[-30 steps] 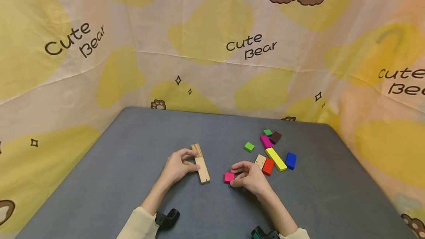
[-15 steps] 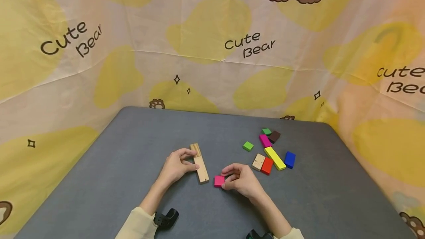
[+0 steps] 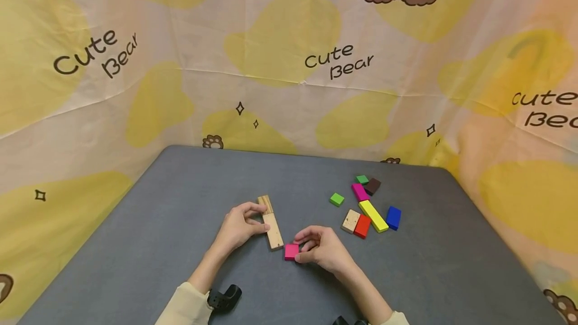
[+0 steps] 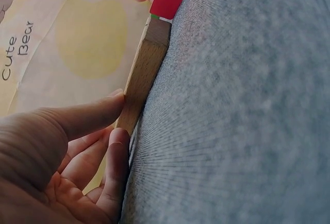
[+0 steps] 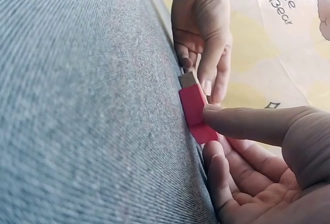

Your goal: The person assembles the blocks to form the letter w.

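Two light wooden blocks lie end to end on the grey table, a shorter one (image 3: pixel 266 204) behind a longer one (image 3: pixel 274 236). My left hand (image 3: pixel 238 227) holds them from the left, thumb by the longer block and a finger over the shorter one. My right hand (image 3: pixel 325 254) pinches a pink block (image 3: pixel 291 252) between thumb and fingers. It sits just right of the longer block's near end. Seen from the right wrist, the pink block (image 5: pixel 193 105) overlaps the end of the wooden block (image 5: pixel 187 80).
To the right lie a light green block (image 3: pixel 336 199), a speckled wooden block (image 3: pixel 350 220), a red block (image 3: pixel 362 226), a long yellow block (image 3: pixel 374 216) and a blue block (image 3: pixel 394 217). Behind them are magenta (image 3: pixel 360 192), dark green (image 3: pixel 362 179) and brown blocks (image 3: pixel 373 186).
My right hand has brought the pink block leftward and slightly nearer me, up to the wooden blocks. The left hand stays in place on the wooden blocks.
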### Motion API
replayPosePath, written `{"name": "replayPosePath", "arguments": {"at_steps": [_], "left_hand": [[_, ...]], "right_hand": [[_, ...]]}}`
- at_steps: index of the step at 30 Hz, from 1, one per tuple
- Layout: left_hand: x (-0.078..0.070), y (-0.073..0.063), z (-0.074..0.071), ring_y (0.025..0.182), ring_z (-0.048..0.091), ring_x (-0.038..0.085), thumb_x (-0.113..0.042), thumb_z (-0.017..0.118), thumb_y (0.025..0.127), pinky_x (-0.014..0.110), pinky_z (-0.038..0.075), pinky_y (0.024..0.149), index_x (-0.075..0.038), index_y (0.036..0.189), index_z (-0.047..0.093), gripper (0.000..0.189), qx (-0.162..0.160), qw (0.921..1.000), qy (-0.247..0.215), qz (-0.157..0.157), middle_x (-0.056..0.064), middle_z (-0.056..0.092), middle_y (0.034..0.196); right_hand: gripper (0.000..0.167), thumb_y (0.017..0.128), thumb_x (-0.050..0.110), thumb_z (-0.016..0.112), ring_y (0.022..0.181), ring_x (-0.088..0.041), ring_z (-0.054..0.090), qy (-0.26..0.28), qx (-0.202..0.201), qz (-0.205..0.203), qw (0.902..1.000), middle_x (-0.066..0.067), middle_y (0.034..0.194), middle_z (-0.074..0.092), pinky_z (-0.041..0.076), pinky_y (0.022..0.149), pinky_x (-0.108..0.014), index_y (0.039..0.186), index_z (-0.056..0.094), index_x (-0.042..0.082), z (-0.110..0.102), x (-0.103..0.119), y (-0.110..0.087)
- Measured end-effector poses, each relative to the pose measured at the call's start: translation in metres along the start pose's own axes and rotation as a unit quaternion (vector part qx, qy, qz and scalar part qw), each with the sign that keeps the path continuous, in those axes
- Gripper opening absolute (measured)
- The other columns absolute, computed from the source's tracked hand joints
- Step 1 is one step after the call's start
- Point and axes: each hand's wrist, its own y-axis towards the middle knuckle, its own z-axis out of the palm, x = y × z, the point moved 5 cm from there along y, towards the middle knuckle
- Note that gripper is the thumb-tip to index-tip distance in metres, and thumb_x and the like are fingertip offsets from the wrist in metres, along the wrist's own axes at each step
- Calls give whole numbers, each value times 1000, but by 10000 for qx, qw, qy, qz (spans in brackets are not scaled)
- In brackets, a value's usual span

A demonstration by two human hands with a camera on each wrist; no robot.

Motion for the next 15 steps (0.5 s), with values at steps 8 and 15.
{"name": "replayPosePath", "arguments": {"at_steps": [8, 15], "left_hand": [[-2, 0, -1, 71, 68, 15, -6, 86, 75, 33, 47, 68, -9, 111, 70, 39, -51, 10000, 66, 2, 4, 73, 103], [-1, -1, 0, 72, 69, 14, -7, 86, 75, 33, 47, 67, -9, 111, 70, 39, -46, 10000, 73, 1, 4, 73, 103]], "right_hand": [[34, 72, -4, 84, 72, -18, 58, -194, -8, -74, 9998, -5, 94, 68, 45, 59, -27, 102, 70, 1, 2, 2, 2], [35, 72, -5, 84, 74, -19, 57, -266, -15, -16, 9996, -5, 95, 68, 46, 61, -28, 103, 70, 2, 3, 1, 1]]}}
